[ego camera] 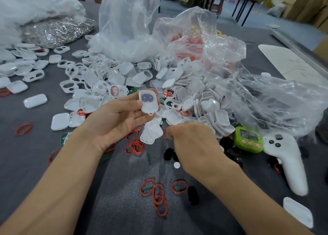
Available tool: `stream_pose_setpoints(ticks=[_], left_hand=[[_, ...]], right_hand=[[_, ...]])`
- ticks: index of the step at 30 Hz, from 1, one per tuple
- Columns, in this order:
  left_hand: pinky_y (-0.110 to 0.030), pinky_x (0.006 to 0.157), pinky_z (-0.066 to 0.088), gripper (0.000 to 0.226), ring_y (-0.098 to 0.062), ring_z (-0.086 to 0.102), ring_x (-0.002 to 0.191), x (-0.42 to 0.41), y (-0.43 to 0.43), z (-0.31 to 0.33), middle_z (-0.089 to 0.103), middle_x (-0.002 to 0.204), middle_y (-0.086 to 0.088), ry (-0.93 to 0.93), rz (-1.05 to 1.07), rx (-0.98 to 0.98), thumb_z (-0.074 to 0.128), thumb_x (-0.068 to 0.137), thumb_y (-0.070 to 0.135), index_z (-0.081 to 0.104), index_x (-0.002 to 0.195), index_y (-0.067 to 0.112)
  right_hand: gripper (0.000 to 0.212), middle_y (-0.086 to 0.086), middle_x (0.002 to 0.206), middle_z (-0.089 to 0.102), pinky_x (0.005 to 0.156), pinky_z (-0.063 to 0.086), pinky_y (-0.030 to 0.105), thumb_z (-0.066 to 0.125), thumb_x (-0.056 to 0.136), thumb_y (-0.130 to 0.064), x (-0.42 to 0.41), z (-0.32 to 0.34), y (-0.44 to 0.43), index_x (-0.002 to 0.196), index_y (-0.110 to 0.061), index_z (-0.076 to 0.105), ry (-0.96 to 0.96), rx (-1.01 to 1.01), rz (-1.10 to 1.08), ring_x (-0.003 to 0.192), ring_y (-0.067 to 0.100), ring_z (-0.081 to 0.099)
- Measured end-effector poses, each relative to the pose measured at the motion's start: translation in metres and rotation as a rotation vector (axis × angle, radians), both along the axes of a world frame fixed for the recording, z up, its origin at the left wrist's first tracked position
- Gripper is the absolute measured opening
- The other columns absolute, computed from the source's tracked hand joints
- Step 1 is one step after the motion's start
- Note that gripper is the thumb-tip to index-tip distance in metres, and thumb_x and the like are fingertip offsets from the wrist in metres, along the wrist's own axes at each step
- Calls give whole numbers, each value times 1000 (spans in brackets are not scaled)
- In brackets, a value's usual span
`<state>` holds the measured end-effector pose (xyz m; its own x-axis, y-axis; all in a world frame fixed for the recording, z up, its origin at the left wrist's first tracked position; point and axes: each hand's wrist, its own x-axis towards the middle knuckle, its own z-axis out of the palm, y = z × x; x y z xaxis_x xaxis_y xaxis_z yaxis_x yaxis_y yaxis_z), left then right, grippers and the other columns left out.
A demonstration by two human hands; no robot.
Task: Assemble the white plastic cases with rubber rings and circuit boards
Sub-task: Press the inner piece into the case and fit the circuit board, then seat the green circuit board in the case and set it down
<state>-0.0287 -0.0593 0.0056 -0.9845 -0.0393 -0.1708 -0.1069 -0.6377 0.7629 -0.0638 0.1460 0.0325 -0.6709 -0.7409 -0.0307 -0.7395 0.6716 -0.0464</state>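
Here, white case (148,101) pinched between left hand (113,121) thumb and fingers (140,117), right hand (193,142) fingers curled, contents unclear.

Work surface (35,163) is covered w/ grey felt-like cloth. Behind it, a black-legged table (243,9) is seen on bluish-grey floor (262,20); cardboard boxes (305,6) are stacked top right. Lighting is soft, even.

A case (148,102) sits in the fingers (140,116) of the left hand (113,121). Behind the fingers lies a big pile of cases (186,93), with bags (127,30) behind it. Between the two hands lie rings (134,147). Right of the right hand (195,144) sit a timer (247,140) and a controller (287,162).
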Motion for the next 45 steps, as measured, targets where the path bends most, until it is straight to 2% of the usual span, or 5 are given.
stream_pose_setpoints(ticks=[19,27,31,35,45], left_hand=[[-30,94,58,46,-21,72,102,6,10,3,74,113,-10,-25,-24,-24,52,86,4,61,131,4],[-32,97,55,45,-22,72,105,3,7,3,74,114,-11,-23,-17,-8,53,84,4,63,128,5],[-32,92,60,46,-20,72,104,1,6,1,74,116,-10,-29,-48,-79,56,83,4,66,128,6],[-33,90,61,49,-21,71,108,-2,13,-4,72,124,-10,-59,-76,-179,60,82,4,65,130,5],[-38,89,61,43,-34,71,112,-4,23,-3,68,130,-22,-31,-264,-87,61,91,9,67,133,9]], right_hand=[[18,3,73,55,64,35,35,51,80,-1,-5,-9,9,82,-18,57,71,89,140,72,24,48],[39,1,97,73,78,49,33,55,85,-2,-15,-6,12,107,-27,76,25,27,158,92,25,65],[31,-13,88,75,70,51,12,67,91,-3,-51,6,17,103,-28,80,-456,-404,-149,78,6,68],[28,5,69,73,60,57,30,65,91,6,-54,1,15,106,-17,63,-844,-891,-267,60,18,67],[29,5,74,77,64,54,21,70,87,7,-44,-1,4,73,-16,80,-985,-1294,-295,65,13,67]])
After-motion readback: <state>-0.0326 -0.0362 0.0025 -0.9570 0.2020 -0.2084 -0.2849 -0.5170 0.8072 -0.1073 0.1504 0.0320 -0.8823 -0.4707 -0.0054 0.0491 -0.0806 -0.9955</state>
